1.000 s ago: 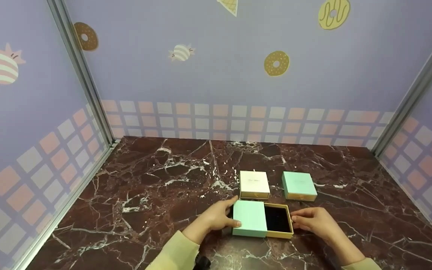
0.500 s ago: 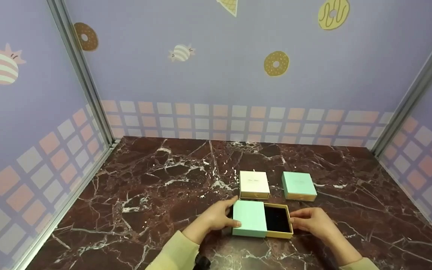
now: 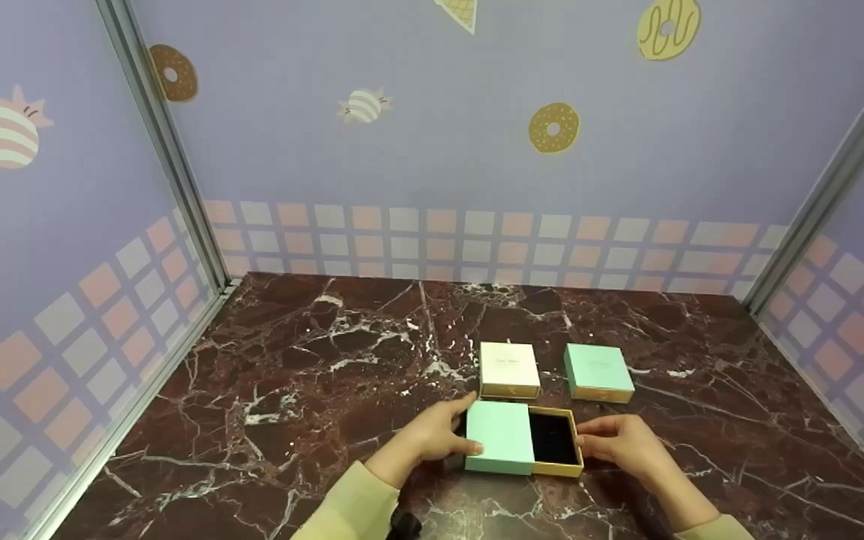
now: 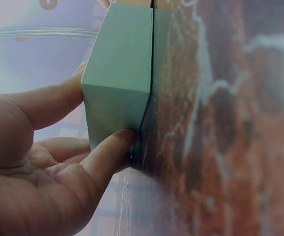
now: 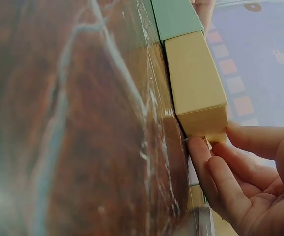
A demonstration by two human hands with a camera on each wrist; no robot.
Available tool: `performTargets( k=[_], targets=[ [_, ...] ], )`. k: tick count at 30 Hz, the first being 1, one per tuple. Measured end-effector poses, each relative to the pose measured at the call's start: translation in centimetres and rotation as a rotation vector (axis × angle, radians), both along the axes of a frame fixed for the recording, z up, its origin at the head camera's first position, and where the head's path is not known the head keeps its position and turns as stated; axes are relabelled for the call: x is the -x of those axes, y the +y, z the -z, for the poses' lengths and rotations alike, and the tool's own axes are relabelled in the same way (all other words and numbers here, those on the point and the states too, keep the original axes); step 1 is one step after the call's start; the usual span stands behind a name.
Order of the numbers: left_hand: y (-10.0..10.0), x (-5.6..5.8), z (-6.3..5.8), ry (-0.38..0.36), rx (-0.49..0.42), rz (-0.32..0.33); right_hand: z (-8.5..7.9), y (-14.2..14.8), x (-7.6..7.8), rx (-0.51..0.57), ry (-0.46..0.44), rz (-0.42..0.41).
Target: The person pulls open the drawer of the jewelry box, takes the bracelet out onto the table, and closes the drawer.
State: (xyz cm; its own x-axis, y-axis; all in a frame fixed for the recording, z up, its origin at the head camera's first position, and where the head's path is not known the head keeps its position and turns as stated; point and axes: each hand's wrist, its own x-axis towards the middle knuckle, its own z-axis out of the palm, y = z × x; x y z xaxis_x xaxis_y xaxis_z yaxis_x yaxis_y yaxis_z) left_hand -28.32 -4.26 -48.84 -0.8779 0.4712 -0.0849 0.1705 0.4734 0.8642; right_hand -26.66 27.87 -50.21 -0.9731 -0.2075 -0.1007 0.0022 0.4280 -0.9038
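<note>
A mint-green gift box sleeve (image 3: 500, 433) lies on the marble table, with its yellow-edged drawer (image 3: 579, 454) part-way out to the right. Black lining shows inside the drawer. My left hand (image 3: 430, 435) holds the sleeve's left end, thumb on the top near the front corner and a finger at the back corner. In the left wrist view, fingers (image 4: 110, 157) also press its end wall low down. My right hand (image 3: 627, 446) grips the drawer's outer end. In the right wrist view, the thumb touches its top edge and curled fingers (image 5: 201, 152) lie against the end, by a small tab.
Behind the sleeve sits a cream box (image 3: 508, 366), its front edge very near it. A second mint-green box (image 3: 598, 370) stands further right. Patterned purple walls (image 3: 432, 150) enclose the marble table (image 3: 312, 360) at the back and both sides.
The drawer has slid slightly left into the sleeve, and my right hand has moved left with it. My left hand and the sleeve have stayed put.
</note>
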Motion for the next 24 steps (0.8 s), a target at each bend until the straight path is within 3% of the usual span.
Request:
performTargets(
  k=[15,24],
  targets=[
    [-0.02,-0.03,-0.18,0.017,0.032,-0.009,-0.09,-0.34,0.14,-0.028,0.012,0.001],
    [0.07,-0.03,-0.05,-0.004,0.003,-0.006,0.06,-0.77,0.20,-0.015,0.018,0.002]
  ],
)
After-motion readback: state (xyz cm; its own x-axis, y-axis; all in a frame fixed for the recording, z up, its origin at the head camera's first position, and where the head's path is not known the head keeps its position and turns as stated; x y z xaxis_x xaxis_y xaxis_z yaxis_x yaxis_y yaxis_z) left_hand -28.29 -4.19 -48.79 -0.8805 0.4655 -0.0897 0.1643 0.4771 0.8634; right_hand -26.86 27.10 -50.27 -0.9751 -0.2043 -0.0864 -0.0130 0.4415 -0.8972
